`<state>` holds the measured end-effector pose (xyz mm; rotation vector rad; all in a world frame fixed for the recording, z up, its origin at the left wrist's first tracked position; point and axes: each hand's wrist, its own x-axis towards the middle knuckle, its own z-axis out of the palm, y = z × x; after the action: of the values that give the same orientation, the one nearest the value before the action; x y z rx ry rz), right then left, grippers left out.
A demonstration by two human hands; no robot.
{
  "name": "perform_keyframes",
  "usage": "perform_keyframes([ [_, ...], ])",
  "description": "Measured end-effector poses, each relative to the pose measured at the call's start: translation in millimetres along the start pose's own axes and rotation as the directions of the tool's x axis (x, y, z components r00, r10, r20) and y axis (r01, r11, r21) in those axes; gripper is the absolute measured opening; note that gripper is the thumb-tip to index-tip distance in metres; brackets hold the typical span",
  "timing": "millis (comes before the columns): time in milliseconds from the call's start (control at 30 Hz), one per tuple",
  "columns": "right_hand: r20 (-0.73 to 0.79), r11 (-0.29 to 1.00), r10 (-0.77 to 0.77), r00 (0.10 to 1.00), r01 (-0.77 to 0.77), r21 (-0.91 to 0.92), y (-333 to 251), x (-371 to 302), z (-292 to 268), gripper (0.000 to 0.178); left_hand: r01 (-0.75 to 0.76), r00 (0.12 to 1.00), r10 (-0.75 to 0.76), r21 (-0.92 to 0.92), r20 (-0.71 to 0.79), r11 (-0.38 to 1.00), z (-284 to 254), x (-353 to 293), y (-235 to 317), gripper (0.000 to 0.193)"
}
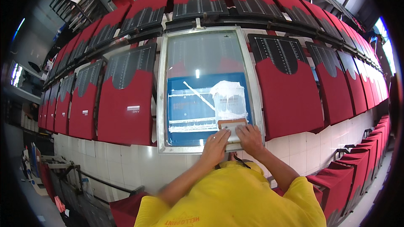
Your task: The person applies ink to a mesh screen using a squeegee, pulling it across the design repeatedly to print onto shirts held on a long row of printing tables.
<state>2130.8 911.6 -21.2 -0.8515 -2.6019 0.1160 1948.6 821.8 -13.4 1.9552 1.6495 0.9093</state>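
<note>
Both the left fingers (pixel 222 135) and right fingers (pixel 243 131) grip the squeegee (pixel 232 125), its orange edge (pixel 227 122) just beyond them.

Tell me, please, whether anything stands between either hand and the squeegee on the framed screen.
Nothing visible does: the left hand and right hand are both already on the squeegee, with no object between them and it. White ink lies on the screen beyond its orange edge, away from the hands.

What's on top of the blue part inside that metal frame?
White paste and an orange-edged squeegee, held by the left hand and right hand. What's under the thickest paste and the squeegee can't be seen: it's covered.
</note>
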Motion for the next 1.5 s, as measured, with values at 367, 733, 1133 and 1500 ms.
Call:
perform_keyframes([
  [367,-0.066,1.000,0.019,0.998,-0.017,0.020,69.3,110.9,7.9,0.013,-0.124,0.988,0.115,-0.089,-0.100,0.988,-31.6,131.5,-65.7,0.031],
  [733,-0.024,1.000,0.025,0.999,-0.025,0.017,9.8,16.8,-0.6,0.017,-0.052,0.995,0.063,0.142,-0.077,0.989,2.0,15.6,-7.1,0.041],
  [1133,-0.029,0.998,0.014,0.999,-0.013,0.058,78.9,125.2,2.7,0.017,-0.032,0.996,0.040,0.092,-0.084,0.995,-34.8,130.9,-54.7,0.037],
  [1500,-0.056,0.998,-0.053,0.997,0.055,0.037,-2.1,-23.8,-13.2,0.029,-0.037,0.999,0.032,0.148,0.037,0.988,9.3,-23.9,14.2,0.046],
])
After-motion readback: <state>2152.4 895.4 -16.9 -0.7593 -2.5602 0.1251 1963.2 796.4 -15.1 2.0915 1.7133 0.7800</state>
